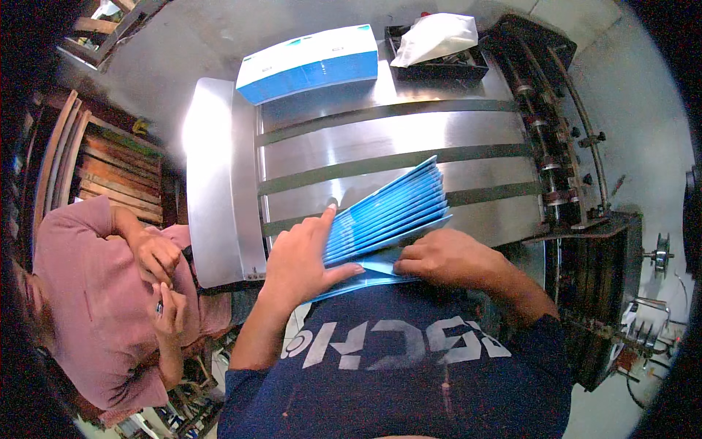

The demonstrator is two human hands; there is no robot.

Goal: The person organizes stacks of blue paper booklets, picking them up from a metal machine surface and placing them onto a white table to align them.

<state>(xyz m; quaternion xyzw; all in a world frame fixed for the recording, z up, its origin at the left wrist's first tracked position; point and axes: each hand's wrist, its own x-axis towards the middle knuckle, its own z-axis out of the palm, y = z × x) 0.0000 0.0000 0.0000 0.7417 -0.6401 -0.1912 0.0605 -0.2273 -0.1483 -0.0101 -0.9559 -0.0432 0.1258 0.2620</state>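
Observation:
A fanned stack of blue folded printed sheets (395,212) lies slanted in front of my body, its layered edges spread toward the upper right. My left hand (301,252) grips the stack's left end, with the thumb across the lower sheets and the index finger stretched along the upper side. My right hand (446,260) is closed at the lower right edge, its curled fingers on a blue sheet there. A gap shows between the lower sheets and the rest of the stack. My right fingertips are partly hidden.
Beneath the stack is a metal machine table (351,132) with dark green belts (395,157). At its far side stand a blue-and-white block of stacked sheets (307,69) and a black tray (439,69) with white cloth or paper. Rollers (545,139) line the right; a co-worker in pink (102,293) is at left.

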